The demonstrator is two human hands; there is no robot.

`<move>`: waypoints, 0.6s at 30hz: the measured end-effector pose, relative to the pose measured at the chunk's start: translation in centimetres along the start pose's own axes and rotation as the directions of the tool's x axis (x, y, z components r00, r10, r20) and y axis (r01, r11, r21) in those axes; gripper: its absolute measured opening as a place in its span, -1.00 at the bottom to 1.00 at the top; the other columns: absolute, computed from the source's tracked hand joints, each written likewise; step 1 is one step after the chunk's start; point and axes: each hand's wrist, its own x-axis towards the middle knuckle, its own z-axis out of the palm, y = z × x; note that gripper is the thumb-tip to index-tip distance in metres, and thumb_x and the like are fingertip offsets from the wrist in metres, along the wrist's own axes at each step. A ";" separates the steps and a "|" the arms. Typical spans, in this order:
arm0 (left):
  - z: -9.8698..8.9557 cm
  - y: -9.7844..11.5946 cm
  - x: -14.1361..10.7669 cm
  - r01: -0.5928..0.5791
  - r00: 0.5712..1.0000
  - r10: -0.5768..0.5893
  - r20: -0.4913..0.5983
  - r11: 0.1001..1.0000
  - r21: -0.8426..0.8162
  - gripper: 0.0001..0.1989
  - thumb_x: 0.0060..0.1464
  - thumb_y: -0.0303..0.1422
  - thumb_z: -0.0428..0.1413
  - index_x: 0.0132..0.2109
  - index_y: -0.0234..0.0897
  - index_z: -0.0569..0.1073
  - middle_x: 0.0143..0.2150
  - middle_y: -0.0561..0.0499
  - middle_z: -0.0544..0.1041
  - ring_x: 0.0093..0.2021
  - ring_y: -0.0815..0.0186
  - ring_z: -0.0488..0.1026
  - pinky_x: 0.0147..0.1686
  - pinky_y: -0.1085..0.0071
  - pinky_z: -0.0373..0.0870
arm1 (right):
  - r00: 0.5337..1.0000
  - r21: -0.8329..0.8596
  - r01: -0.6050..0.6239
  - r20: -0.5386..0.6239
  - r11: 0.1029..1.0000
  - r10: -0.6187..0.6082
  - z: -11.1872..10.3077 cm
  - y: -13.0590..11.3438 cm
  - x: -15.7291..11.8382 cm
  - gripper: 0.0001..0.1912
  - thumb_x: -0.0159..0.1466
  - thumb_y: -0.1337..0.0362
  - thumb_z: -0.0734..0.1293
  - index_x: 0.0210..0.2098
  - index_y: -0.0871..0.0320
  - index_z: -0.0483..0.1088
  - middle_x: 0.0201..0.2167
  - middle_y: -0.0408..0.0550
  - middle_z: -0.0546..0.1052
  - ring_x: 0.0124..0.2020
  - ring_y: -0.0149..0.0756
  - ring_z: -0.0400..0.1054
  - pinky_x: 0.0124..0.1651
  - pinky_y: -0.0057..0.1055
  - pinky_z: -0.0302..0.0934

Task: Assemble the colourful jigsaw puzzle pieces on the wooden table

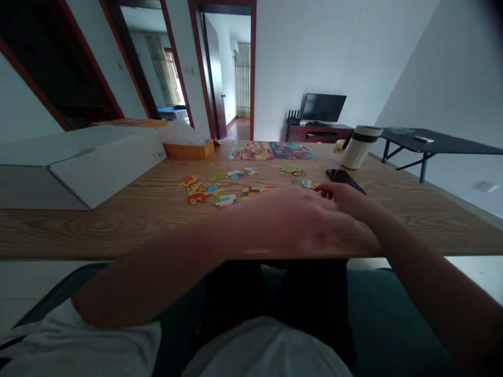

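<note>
In the head view, you are holding your right hand (343, 198) with its grip released just beside the jigsaw pieces (302, 182) lying on the table (118, 230), while your left hand (283, 222) is blurring across in front, its grip impossible to tell.

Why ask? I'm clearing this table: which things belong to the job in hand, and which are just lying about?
Part of the job: the loose jigsaw pieces, the two assembled puzzles, the left hand, the right hand.
Just lying about: the white travel mug, the black smartphone, the white cardboard box, the orange box.
</note>
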 end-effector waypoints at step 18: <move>6.3 -19.5 -13.1 0.884 0.456 -0.887 0.065 0.444 -0.144 -0.63 0.22 -0.34 0.06 0.11 -0.29 0.54 -0.05 -0.12 0.61 -0.16 0.21 0.55 -0.15 0.39 0.42 | 0.962 -0.256 -0.251 0.042 0.934 0.270 -0.1 6.7 5.7 -0.62 0.28 0.18 0.34 0.03 0.20 0.52 -0.09 0.10 0.62 -0.14 -0.12 0.52 -0.10 -0.35 0.30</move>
